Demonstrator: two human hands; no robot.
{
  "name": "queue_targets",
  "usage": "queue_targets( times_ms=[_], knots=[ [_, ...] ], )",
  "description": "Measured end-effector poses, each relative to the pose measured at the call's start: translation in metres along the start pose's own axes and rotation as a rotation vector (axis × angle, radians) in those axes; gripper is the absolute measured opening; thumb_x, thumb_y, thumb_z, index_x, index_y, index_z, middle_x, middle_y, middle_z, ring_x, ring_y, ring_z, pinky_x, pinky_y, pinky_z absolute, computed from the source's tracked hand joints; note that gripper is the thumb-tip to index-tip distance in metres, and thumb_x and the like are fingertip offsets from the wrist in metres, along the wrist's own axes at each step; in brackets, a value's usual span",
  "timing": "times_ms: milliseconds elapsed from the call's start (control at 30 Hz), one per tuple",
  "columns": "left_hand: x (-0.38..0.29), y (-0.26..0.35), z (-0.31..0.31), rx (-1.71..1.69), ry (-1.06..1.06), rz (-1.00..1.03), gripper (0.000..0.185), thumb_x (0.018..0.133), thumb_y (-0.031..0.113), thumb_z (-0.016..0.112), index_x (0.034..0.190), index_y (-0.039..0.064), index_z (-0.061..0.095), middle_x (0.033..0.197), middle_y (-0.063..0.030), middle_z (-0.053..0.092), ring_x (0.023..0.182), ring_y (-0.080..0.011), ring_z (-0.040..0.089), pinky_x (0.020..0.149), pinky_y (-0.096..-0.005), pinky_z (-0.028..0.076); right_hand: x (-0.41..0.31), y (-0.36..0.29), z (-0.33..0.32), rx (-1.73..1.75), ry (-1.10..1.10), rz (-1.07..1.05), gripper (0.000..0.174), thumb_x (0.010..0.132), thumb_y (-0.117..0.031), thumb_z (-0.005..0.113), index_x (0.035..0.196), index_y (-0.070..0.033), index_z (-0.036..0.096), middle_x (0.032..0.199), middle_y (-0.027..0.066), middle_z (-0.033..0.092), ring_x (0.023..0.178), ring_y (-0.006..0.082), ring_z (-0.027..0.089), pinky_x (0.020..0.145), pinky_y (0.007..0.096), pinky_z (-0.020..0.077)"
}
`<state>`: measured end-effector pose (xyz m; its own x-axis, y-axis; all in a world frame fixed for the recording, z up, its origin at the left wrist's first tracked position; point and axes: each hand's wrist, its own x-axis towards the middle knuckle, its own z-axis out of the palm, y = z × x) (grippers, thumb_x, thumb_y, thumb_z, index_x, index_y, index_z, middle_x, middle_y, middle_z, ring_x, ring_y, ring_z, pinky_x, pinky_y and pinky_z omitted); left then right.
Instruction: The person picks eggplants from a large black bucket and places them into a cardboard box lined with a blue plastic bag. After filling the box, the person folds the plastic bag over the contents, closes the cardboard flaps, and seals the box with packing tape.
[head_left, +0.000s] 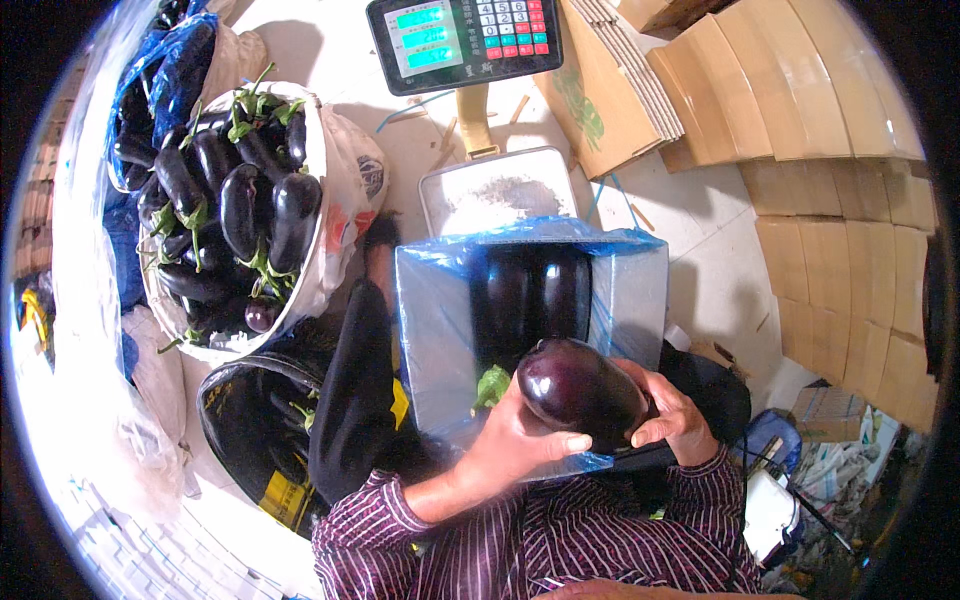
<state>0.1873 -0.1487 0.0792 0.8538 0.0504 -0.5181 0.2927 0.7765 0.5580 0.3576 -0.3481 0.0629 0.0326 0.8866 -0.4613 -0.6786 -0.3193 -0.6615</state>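
Note:
A large dark purple eggplant (581, 390) is held between my left hand (510, 439) and my right hand (675, 420), above the near part of an open box (435, 322) lined with blue plastic film. My left hand grips its left end, thumb on the near side; my right hand is on its right end. Long dark eggplants (525, 292) lie side by side in the box, and a green eggplant stem cap (491, 386) shows just left of my left hand. The box's near side is partly hidden by my hands and sleeves.
At the left stands a round container (319, 135) heaped with eggplants, above a black bag (247, 442) with more. A digital scale display (465, 41) and its metal platform (495, 187) are beyond the box. Flattened cardboard boxes (600, 90) and cardboard stacks (825, 247) line the right.

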Motion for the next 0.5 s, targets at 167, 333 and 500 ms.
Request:
queue_targets(
  times_ms=[167, 333, 500],
  knots=[
    [0.000, 0.004, -0.001, -0.039, -0.004, -0.035, 0.092, 0.074, 0.025, 0.091, 0.145, 0.002, 0.039, 0.138, -0.0109, 0.053, 0.129, -0.0238, 0.050, 0.112, -0.0412, 0.039, 0.001, -0.001, 0.004, 0.057, 0.018, 0.081, 0.103, 0.067, -0.011, 0.086, 0.154, 0.003, 0.030, 0.148, 0.0173, 0.048, 0.138, 0.0279, 0.045, 0.118, 0.0428, 0.0309],
    [-0.001, 0.003, -0.007, -0.022, -0.004, -0.107, 0.100, 0.072, 0.027, 0.092, 0.150, 0.002, 0.034, 0.141, -0.0109, 0.051, 0.132, -0.0227, 0.049, 0.114, -0.0415, 0.037, 0.001, 0.003, 0.001, -0.025, 0.024, 0.083, 0.105, 0.066, -0.012, 0.087, 0.153, 0.003, 0.030, 0.148, 0.0179, 0.048, 0.138, 0.0277, 0.045, 0.118, 0.0429, 0.0312],
    [-0.001, -0.006, -0.006, -0.021, 0.062, -0.021, 0.119, 0.073, 0.032, 0.092, 0.156, -0.001, 0.013, 0.142, -0.0159, 0.047, 0.134, -0.0259, 0.047, 0.117, -0.0433, 0.033, 0.001, -0.003, 0.009, 0.034, 0.078, 0.168, 0.109, 0.065, -0.011, 0.089, 0.154, 0.003, 0.028, 0.149, 0.0176, 0.047, 0.138, 0.0271, 0.044, 0.118, 0.0426, 0.0312]
  ],
)
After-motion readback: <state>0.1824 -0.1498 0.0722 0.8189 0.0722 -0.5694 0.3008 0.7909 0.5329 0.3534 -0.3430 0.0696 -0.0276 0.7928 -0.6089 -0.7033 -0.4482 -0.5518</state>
